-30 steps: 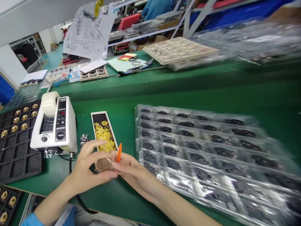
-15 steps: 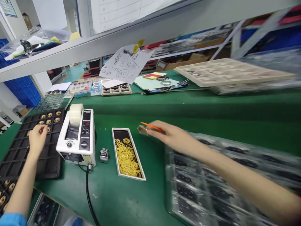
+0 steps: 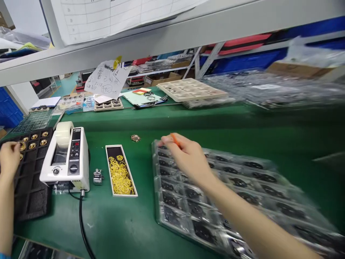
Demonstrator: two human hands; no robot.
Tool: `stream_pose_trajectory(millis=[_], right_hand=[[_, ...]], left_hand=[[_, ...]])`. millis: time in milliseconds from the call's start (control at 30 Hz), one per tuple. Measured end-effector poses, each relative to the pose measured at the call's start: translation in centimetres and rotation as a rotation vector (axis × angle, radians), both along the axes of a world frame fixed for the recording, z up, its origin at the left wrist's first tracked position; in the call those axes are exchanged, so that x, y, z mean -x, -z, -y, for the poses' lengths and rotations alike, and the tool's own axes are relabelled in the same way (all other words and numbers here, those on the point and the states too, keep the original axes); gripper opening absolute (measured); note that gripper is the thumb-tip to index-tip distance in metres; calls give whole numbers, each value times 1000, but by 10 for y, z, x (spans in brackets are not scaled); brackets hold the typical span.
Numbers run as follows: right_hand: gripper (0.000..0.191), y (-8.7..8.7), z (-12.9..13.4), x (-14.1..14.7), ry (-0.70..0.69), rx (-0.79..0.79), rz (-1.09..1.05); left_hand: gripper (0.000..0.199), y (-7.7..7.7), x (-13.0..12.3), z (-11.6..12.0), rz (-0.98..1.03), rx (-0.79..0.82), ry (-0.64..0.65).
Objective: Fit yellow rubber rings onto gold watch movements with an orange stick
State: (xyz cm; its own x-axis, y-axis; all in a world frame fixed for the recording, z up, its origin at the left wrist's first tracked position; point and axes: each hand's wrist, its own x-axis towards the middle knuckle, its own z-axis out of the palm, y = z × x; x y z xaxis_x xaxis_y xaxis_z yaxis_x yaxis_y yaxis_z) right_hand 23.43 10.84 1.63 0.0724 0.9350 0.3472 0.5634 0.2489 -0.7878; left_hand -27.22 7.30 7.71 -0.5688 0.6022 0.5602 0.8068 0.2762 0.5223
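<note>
My left hand [image 3: 9,158] is at the left edge, fingers pinched beside a gold ring-shaped part [image 3: 22,146] in the black compartment tray [image 3: 37,201]. What those fingers hold, if anything, is hidden. My right hand [image 3: 185,151] is closed around a slim orange tool [image 3: 175,139], mostly covered by the fingers. Its fingertips are over the far left corner of a clear plastic tray [image 3: 159,216] of dark parts in pockets. A small metallic piece [image 3: 135,137] lies on the green table, left of that hand.
A white tape dispenser [image 3: 63,154] stands beside the black tray. Right of it are a tally counter [image 3: 97,177] and a narrow white box [image 3: 107,158] of yellow rings. A beige tray [image 3: 188,88] and a clipboard [image 3: 138,97] sit at the back under a shelf beam [image 3: 151,36].
The view has swung right. My right hand has moved from the table to the clear tray's far corner, leaving the small metallic piece on the table. My left hand stays at the black tray.
</note>
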Motion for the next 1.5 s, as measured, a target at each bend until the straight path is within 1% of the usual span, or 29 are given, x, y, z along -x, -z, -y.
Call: stream_pose_trajectory(millis=[33,67,100,133,167,200,233,267,300,333,367,400,433,500,567,633,700,767,867,967,1033,1100,1133,1167,1233,1333,1400,1467,1500], right_hand=[[43,0,12,1,-42,11,-114],[48,0,24,4,-80,24,-220],[52,0,34,7,-112,41,-313],[54,1,44,11,-138,64,-398],[56,2,53,15,-166,96,-472],[56,3,61,19,-194,125,-538],[55,4,68,23,-226,139,-593],[52,4,75,27,-254,124,-633],[48,5,81,30,-285,84,-642],[41,6,87,34,-316,26,-618],[34,8,91,37,-348,-34,-569],[27,10,94,41,-380,-78,-510],[22,13,97,45,-411,-88,-455],[19,20,100,52,-435,-45,-399],[21,28,101,58,-406,15,-411],[21,33,100,62,-385,32,-445],[20,37,99,64,-407,7,-479],[18,39,98,64,-462,-39,-476],[21,41,93,60,-585,-181,-348],[22,41,87,55,-716,-449,-69],[23,39,84,53,-753,-611,154],[26,38,84,51,-763,-692,316],[26,38,85,51,-759,-711,348],[25,38,86,52,-741,-730,340],[19,38,89,53,-665,-725,244],[20,36,95,56,-515,-563,36],[23,36,97,58,-466,-452,-61],[25,37,97,62,-451,-419,-116],[26,39,96,63,-449,-427,-120]], left_hand=[[11,-6,-19,8,8,-87,-10],[13,-9,-43,18,34,-171,2],[19,-11,-73,30,134,-350,131],[20,-9,-106,44,195,-455,287],[17,-6,-141,57,258,-454,440],[17,1,-174,68,381,-335,628],[21,9,-203,76,564,-167,801],[27,19,-228,80,754,6,932],[34,30,-247,80,933,156,1005],[40,41,-260,78,1086,248,1019],[44,51,-267,74,1217,295,1006],[46,61,-271,69,1325,315,979],[48,68,-272,64,1405,308,949],[48,78,-270,59,1494,268,915],[49,83,-268,60,1510,228,916],[50,84,-268,63,1483,205,925],[48,85,-268,67,1436,193,933],[45,86,-267,67,1404,191,940],[43,85,-263,66,1423,212,940],[42,83,-261,64,1453,230,920],[40,82,-260,63,1458,241,894],[42,82,-261,64,1470,264,866],[42,82,-261,64,1477,275,856],[43,82,-262,65,1483,283,851],[44,83,-264,67,1490,277,860],[44,84,-268,71,1471,248,911],[45,85,-271,73,1445,246,947],[47,85,-274,75,1428,266,972],[48,85,-275,75,1429,280,979]])
